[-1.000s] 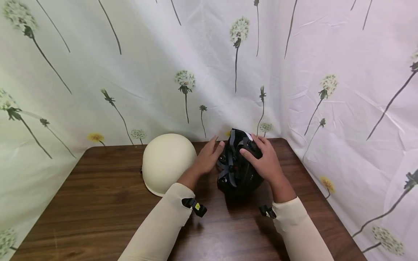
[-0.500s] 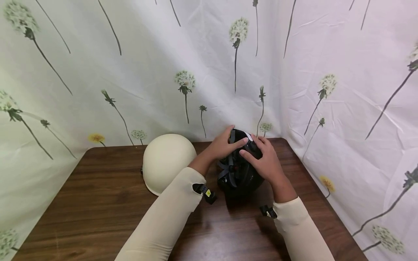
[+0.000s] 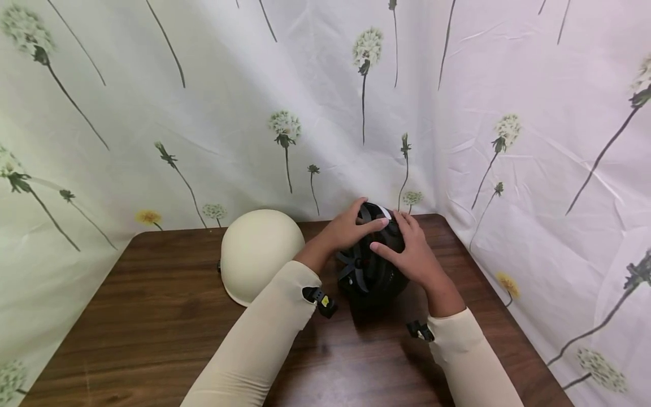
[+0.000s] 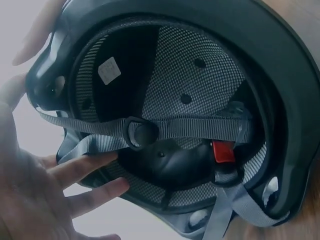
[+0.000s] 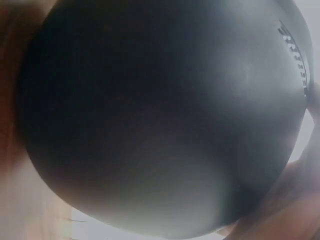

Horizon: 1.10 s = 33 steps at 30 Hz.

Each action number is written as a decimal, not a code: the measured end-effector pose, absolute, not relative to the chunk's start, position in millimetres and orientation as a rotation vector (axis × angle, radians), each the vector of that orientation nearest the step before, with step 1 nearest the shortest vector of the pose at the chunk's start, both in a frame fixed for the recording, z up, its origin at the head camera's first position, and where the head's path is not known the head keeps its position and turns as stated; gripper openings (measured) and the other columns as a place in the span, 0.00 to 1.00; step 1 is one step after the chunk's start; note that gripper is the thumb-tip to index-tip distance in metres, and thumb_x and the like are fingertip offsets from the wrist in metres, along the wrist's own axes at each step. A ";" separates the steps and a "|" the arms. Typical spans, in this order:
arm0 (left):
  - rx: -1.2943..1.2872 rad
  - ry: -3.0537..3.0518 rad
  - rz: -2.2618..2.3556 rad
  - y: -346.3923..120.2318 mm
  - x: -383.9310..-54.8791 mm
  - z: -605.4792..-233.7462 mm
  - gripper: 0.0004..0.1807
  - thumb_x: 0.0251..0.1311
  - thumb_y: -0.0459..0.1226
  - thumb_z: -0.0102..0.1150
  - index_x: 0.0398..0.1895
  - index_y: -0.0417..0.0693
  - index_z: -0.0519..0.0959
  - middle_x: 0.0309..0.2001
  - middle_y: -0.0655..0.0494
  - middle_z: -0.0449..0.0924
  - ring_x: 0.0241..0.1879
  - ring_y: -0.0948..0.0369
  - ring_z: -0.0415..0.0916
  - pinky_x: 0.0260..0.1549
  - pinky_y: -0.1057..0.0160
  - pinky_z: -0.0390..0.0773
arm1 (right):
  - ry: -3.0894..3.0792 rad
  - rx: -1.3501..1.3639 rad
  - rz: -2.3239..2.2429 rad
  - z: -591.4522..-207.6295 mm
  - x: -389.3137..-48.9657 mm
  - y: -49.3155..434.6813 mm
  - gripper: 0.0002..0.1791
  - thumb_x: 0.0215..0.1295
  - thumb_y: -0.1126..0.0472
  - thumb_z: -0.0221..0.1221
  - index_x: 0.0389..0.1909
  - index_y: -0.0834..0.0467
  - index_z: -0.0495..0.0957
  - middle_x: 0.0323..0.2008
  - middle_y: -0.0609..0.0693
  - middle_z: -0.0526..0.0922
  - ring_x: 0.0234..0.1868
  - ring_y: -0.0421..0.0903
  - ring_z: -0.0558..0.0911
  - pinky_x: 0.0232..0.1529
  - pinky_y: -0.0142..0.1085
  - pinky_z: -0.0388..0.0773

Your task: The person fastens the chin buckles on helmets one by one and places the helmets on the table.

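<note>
A black helmet (image 3: pixel 378 288) lies on its side on the wooden table, its hollow facing left. In the left wrist view its lining (image 4: pixel 197 60) shows, crossed by a grey chin strap (image 4: pixel 197 129) with a red buckle tab (image 4: pixel 223 151). My right hand (image 3: pixel 417 251) holds the shell from the right, thumb and fingers spread round it. My left hand (image 3: pixel 348 229) is at the helmet's far edge, its thumb over the shell. Fairly straight, spread fingers (image 4: pixel 95 197) reach beside the strap. The right wrist view is mostly filled by the shell (image 5: pixel 165 110).
A cream helmet (image 3: pixel 261 254) sits dome up to the left of the black one, close to my left forearm. The brown table (image 3: pixel 152 333) meets a white flower-printed curtain (image 3: pixel 229 113) along its back and right edges.
My left hand has moved right and slightly up, from beside the black helmet onto its far edge. The right hand and both helmets have stayed nearly in place.
</note>
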State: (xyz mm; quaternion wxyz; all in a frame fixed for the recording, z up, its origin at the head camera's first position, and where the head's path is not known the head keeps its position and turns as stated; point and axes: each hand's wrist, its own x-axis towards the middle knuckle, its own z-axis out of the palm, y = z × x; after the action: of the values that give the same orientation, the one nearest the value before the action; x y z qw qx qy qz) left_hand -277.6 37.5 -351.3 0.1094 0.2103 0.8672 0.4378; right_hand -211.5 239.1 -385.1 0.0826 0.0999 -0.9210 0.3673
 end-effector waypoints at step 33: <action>0.570 2.453 1.288 27.4 -282.5 -353.5 0.53 0.64 0.70 0.54 0.86 0.70 0.42 0.84 0.49 0.52 0.82 0.45 0.56 0.75 0.36 0.61 | -2.428 0.196 1.231 -456.3 -144.9 197.8 0.79 0.46 0.48 0.82 0.85 0.39 0.30 0.85 0.45 0.25 0.86 0.58 0.37 0.74 0.69 0.59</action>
State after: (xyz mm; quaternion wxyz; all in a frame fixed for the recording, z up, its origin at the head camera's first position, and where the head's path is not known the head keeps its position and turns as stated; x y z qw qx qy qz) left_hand -282.5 27.4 -353.5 0.1558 0.1991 0.8566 0.4499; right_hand -144.9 197.8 -456.3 0.2046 0.0702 -0.8708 0.4415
